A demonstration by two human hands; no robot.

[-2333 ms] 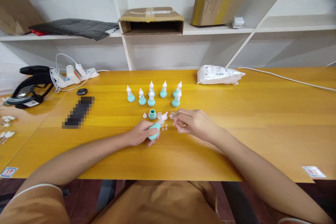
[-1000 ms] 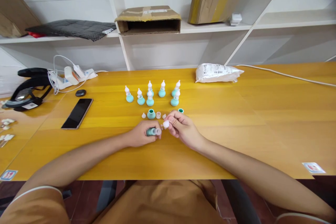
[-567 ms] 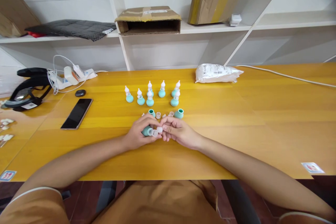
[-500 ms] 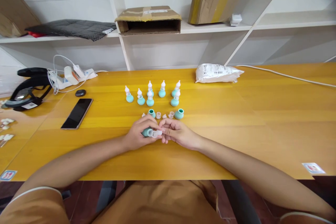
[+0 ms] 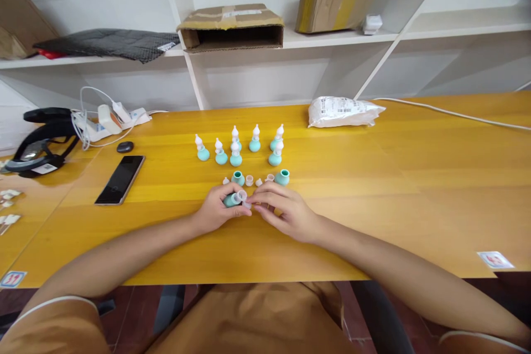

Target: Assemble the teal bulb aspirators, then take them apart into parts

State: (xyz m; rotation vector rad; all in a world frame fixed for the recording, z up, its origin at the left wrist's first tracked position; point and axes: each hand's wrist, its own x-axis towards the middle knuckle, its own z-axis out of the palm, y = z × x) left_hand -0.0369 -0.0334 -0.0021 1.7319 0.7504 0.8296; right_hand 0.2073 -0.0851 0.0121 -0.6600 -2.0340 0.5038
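The left hand [image 5: 215, 211] grips a teal bulb [image 5: 230, 199]; the right hand [image 5: 286, 213] pinches at its clear collar [image 5: 241, 196] (fingers closed). A slip could scatter the loose caps [image 5: 249, 180] just behind the bulb.

You sit in a small packing or assembly workroom: a long yellow wooden table [image 5: 415, 177] against white shelving [image 5: 456, 27] stacked with taped cardboard boxes [image 5: 232, 25], a sealed plastic bag [image 5: 340, 112] of stock, and rows of identical teal bulb pieces [image 5: 236, 146] set out
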